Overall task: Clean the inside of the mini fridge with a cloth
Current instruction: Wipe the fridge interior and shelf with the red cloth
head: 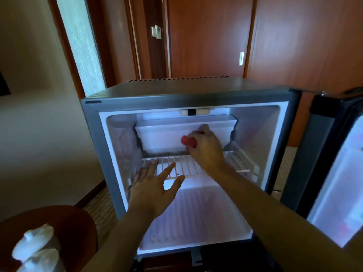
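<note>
- Red cloth (189, 141), bunched into a wad, sits in the right hand (206, 148), whose fingers curl round it; only a short end shows to the left of the knuckles.
- That hand is deep inside the fridge (94, 134), pressing the cloth against the front face of the white box (163, 138) that hangs under the ceiling at the back.
- Its long axis runs side to side across the cavity. The cloth lies right of the box's middle, so most of the bare face stretches away to the left of the hand, with a shorter part to the right.
- Judged from this, the next stroke is a sideways sweep along that axis, mostly leftward, keeping the wad flat on the face.
- Just under the box is the wire shelf (186, 165), and the right wrist crosses above it. A downward stroke would soon meet the wires.
- Left hand (153, 191) is spread, fingers straight and holding nothing. It is at the shelf's front edge on the left side; whether it touches the wires I cannot tell.
- It is the nearer hand to the left wall and the shelf, but it has no cloth, so the wiping stays with the right.
- Door (334, 173) stands swung out to the right, well clear of both arms.
- Below the shelf, the floor of the cavity shows no cloth or hand on it.
</note>
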